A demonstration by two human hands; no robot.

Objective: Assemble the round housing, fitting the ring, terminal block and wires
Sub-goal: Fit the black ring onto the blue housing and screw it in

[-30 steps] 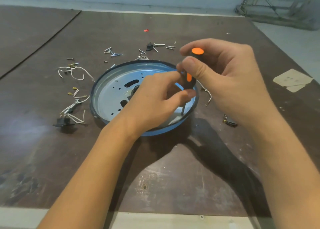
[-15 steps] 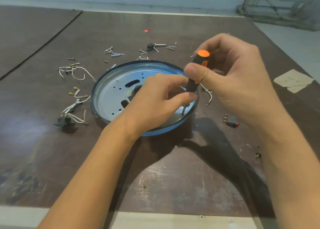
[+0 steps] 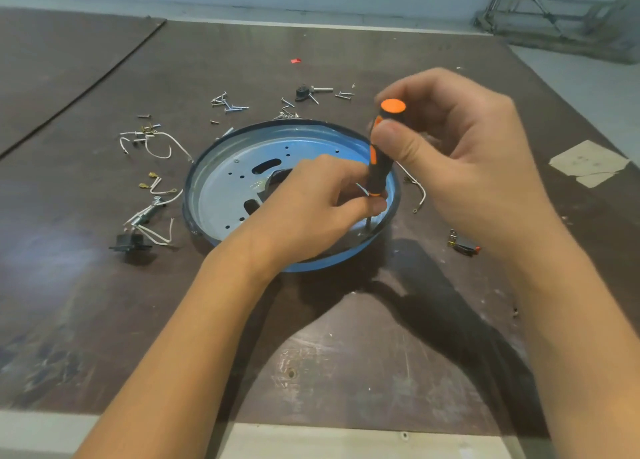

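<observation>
1. Orange and black plastic, that's the screwdriver (image 3: 380, 153) handle, and my right hand (image 3: 460, 167) has thumb and fingers pinched around its upper part, the orange cap showing on top.
2. Its thin steel shaft drops almost upright to the near right inside edge of the round housing (image 3: 225, 195), tip down on the pan floor.
3. My left hand (image 3: 311, 209) reaches in over the housing, fingertips curled tight around the base of the handle and the top of the shaft; whether they hold a screw I cannot tell.
4. That housing is a shallow metal dish, pale blue-grey inside, with a dark rim and a bright blue outer wall; it sits flat at the middle of the table (image 3: 346, 354).
5. Its floor is smooth and dull, punched with small round holes and two dark oblong slots.
6. Dark brown board underneath, scuffed and scratched, with pale worn patches near me.
7. Left of the dish lie curled white wires (image 3: 162, 146) with brass terminals, and a small black block (image 3: 130, 243) at the near left.
8. Far side: loose silver screws (image 3: 228, 104), scattered.
9. Right of the dish, one more bent wire (image 3: 419, 195), and a small dark part (image 3: 462, 243) nearer me.
</observation>
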